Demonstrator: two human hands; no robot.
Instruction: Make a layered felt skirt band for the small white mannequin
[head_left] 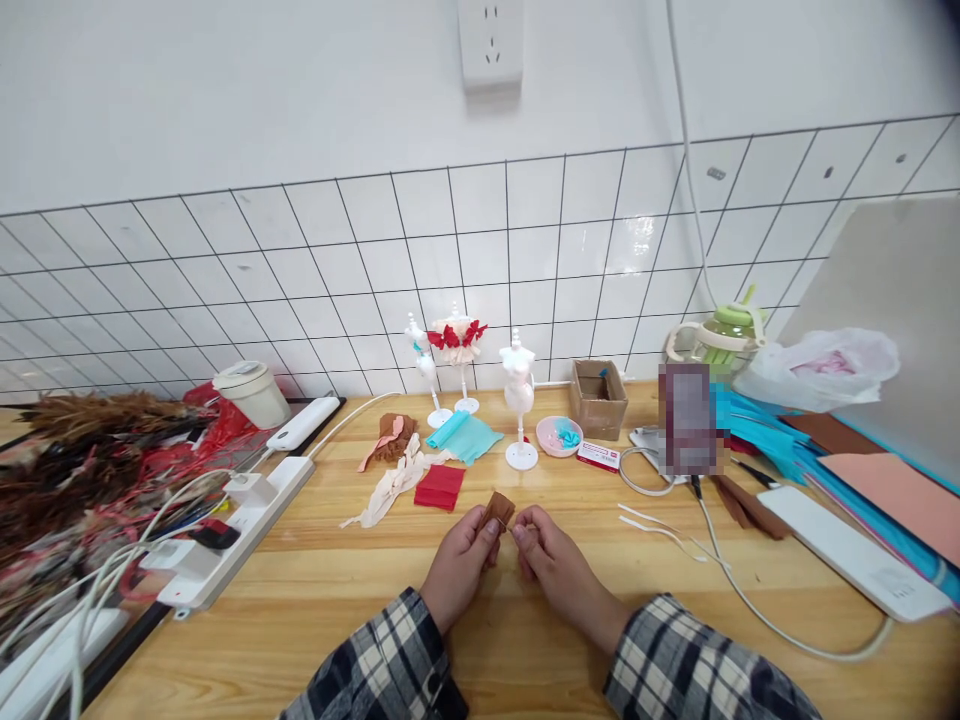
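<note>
Both my hands meet low on the wooden table point(315, 610). My left hand point(459, 568) pinches a small folded piece of brown paper point(498, 510) between thumb and fingers. My right hand point(553, 566) is closed next to it, its fingertips touching the same brown piece from the right. Just beyond lie a red paper piece point(440, 487), a teal paper piece point(465, 436), a cream strip point(390, 488) and a brown and pink scrap point(390, 438). Three small white mannequin stands point(519, 400) rise behind them, one wearing red bows.
A white power strip point(240, 520) with cables and a feather duster point(82, 450) fill the left. A small cardboard box point(598, 397), a pink dish point(559, 436), a green bottle point(724, 335), a plastic bag point(817, 365), coloured paper sheets point(877, 480) and a white cable point(757, 610) lie at the right.
</note>
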